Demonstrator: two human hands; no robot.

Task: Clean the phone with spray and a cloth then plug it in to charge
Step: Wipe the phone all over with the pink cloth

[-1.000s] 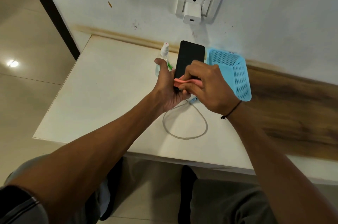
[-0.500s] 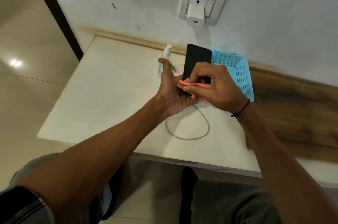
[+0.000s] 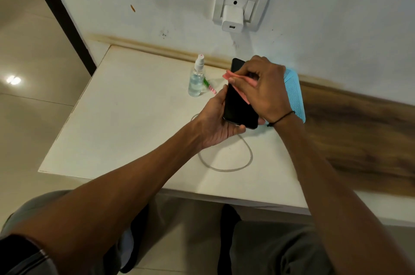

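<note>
The pink cloth (image 3: 238,82), pinched by the right hand (image 3: 262,88), is being carried from the lower to the upper end of the phone (image 3: 240,106), whose long axis is being held pointing away in the left hand (image 3: 215,121).

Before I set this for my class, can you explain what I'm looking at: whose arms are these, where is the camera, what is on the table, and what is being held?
There is no machine. The camera sits on a person's head, looking down at their own arms. The left hand grips a black phone from below. The right hand pinches a pink cloth against the phone's screen, wiping it. On the white table stand a clear spray bottle and a blue basket, and a pale cable lies in a loop. A white charger sits in the wall socket above; no cable is plugged into it.
</note>
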